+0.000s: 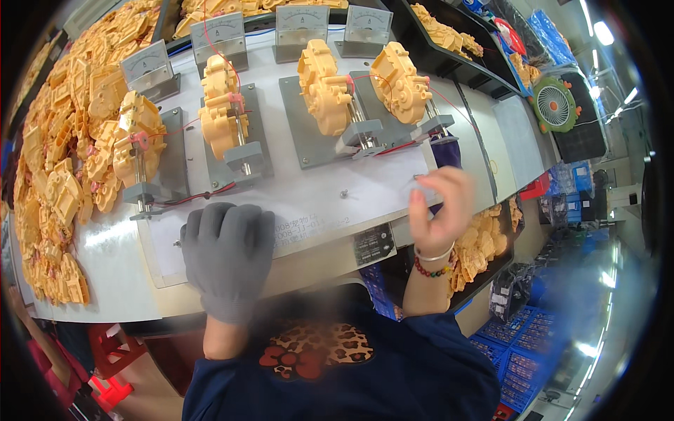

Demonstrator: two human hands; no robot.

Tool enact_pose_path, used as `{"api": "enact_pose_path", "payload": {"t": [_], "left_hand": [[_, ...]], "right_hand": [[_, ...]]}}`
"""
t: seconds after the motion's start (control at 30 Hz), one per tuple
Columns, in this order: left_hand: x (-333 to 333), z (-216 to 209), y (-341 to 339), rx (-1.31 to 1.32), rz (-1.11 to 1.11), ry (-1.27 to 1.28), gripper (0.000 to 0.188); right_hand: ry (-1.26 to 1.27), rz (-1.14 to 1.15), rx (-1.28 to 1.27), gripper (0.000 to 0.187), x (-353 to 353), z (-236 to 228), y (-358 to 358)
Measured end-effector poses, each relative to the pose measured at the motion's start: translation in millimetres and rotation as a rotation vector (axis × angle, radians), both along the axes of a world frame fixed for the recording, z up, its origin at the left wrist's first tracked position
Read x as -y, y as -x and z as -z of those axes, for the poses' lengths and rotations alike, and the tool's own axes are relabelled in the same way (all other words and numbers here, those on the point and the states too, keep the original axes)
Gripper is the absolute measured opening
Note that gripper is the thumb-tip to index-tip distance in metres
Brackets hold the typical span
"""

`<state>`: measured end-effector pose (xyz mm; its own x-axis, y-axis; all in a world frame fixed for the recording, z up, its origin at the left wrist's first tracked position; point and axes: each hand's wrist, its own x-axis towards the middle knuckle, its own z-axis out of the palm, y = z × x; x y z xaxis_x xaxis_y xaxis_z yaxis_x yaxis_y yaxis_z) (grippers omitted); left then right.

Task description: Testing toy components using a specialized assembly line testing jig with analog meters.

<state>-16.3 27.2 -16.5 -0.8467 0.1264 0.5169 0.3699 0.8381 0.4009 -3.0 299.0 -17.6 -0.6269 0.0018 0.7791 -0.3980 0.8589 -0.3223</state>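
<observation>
My left hand [228,256], in a grey glove, rests on the printed white sheet [323,203] with its fingers curled under. Whatever those fingers may hold is hidden. To the right, my bare right hand [447,207] is raised over the sheet's edge, thumb and forefinger apart, with nothing visible between them. Ahead stand several grey test fixtures [302,137], each carrying a yellow plastic gear housing [327,91]. The rightmost housing [400,83] is closest to my right hand; the leftmost one [139,144] is beyond my left. Red wires run from the metal clamps [244,151].
Analog meters [302,34] line the back of the board. A large heap of yellow housings [60,168] covers the left side; more fill a dark tray [481,249] beside my right forearm. A green fan [554,105] stands at right. Blue crates [516,351] sit lower right.
</observation>
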Motion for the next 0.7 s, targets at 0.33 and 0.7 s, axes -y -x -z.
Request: {"api": "enact_pose_path", "payload": {"t": [0.33,0.7], "left_hand": [[15,-11,-16,-0.055,0.051,-0.166,0.018],[72,4,-15,-0.041,-0.192,0.002,0.012]], "right_hand": [[-0.065,-0.263,0.23,0.015,55,-4,25],[0.312,-0.377,0.374,0.024,46,-23,11]]}}
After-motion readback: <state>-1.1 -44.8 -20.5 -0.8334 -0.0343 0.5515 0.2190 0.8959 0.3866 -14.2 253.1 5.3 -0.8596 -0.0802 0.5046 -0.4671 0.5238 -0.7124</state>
